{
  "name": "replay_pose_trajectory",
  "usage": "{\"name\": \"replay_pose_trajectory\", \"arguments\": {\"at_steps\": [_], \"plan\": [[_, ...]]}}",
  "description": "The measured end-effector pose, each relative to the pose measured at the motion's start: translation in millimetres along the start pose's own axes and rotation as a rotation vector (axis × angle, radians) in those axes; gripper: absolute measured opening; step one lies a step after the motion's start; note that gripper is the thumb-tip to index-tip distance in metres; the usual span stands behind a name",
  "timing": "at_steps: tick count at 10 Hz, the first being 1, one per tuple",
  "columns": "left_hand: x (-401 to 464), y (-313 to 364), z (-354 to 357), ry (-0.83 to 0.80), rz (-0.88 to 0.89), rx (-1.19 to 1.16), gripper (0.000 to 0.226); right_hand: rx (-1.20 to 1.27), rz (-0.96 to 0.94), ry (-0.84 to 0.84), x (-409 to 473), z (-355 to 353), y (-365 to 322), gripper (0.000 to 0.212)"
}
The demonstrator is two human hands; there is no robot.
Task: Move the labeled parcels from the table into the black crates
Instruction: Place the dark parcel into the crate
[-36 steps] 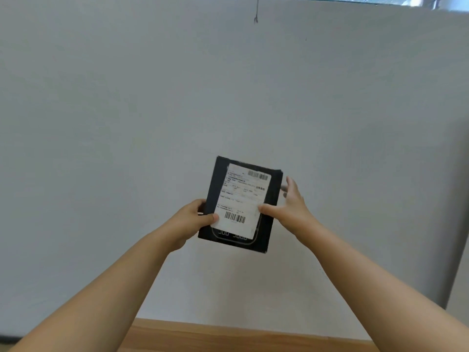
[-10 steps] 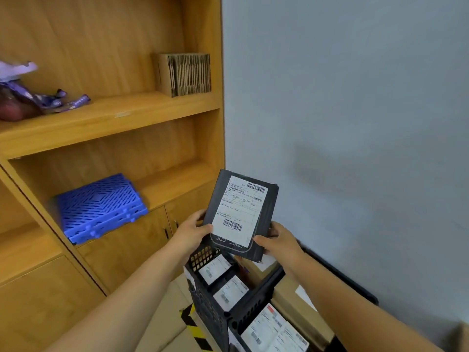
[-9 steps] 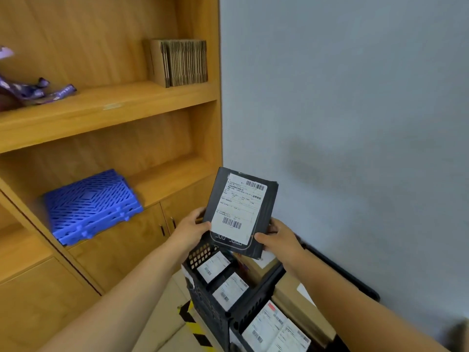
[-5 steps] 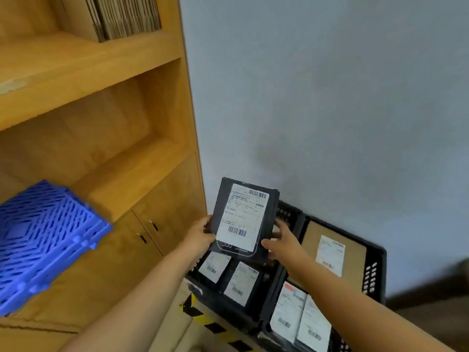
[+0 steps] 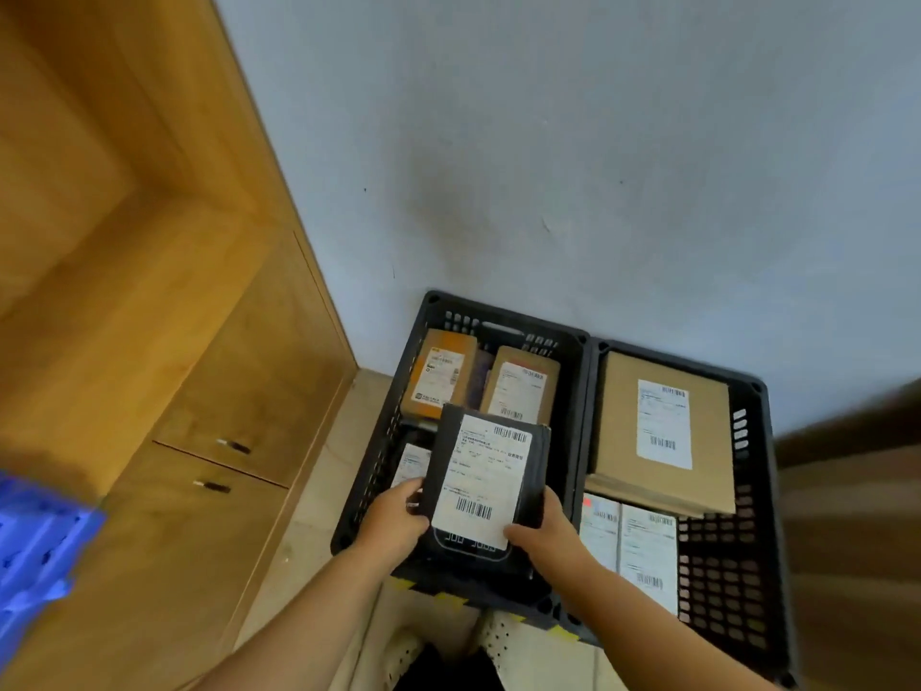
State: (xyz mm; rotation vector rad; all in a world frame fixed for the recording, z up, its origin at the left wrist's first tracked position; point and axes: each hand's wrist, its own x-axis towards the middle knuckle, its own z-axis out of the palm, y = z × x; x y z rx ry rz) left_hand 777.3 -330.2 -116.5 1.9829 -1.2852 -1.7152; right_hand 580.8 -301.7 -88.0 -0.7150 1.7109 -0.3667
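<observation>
Both my hands hold a flat black parcel [image 5: 486, 483] with a white barcode label, low over the left black crate [image 5: 369, 456]. My left hand [image 5: 396, 518] grips its left edge and my right hand [image 5: 540, 533] grips its lower right corner. Under it the left crate holds two brown labeled boxes [image 5: 438, 374] at the back and a white-labeled parcel partly hidden. The right black crate [image 5: 752, 491] holds a large brown labeled box [image 5: 663, 431] and two white-labeled parcels [image 5: 630, 546] in front.
The two crates stand side by side on the floor against a grey wall [image 5: 598, 167]. A wooden cabinet [image 5: 189, 391] with doors stands on the left, a blue plastic crate [image 5: 35, 551] at the left edge. My shoes [image 5: 498, 635] are just before the crates.
My view has tipped down onto the crates. Both hands have lowered the black parcel from in front of the wall to just above the left crate.
</observation>
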Motion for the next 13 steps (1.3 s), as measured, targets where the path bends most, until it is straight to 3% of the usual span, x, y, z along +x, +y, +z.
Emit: {"name": "replay_pose_trajectory", "arguments": {"at_steps": [3, 5, 7, 9, 11, 13], "plan": [[83.7, -58.0, 39.3, -0.067, -0.028, 0.176, 0.052, -0.141, 0.187, 0.073, 82.8, 31.0, 54.5, 0.092], [119.4, -84.0, 62.0, -0.078, -0.062, 0.306, 0.055, -0.112, 0.258, 0.074, 119.0, 39.5, 78.7, 0.107], [139.6, -101.8, 72.7, -0.061, -0.058, 0.38, 0.053, -0.069, 0.264, 0.025, 141.5, 45.1, 94.4, 0.109], [153.6, -108.4, 80.8, -0.024, -0.041, 0.423, 0.047, -0.129, 0.188, -0.036, 150.7, 47.3, 103.5, 0.102], [158.8, -114.8, 82.3, 0.027, -0.063, 0.477, 0.019, -0.28, 0.174, -0.123, 153.7, 45.6, 105.8, 0.088], [153.1, -103.4, 77.0, 0.053, -0.043, 0.563, 0.021, -0.379, 0.152, -0.108, 149.8, 39.0, 100.9, 0.083]]}}
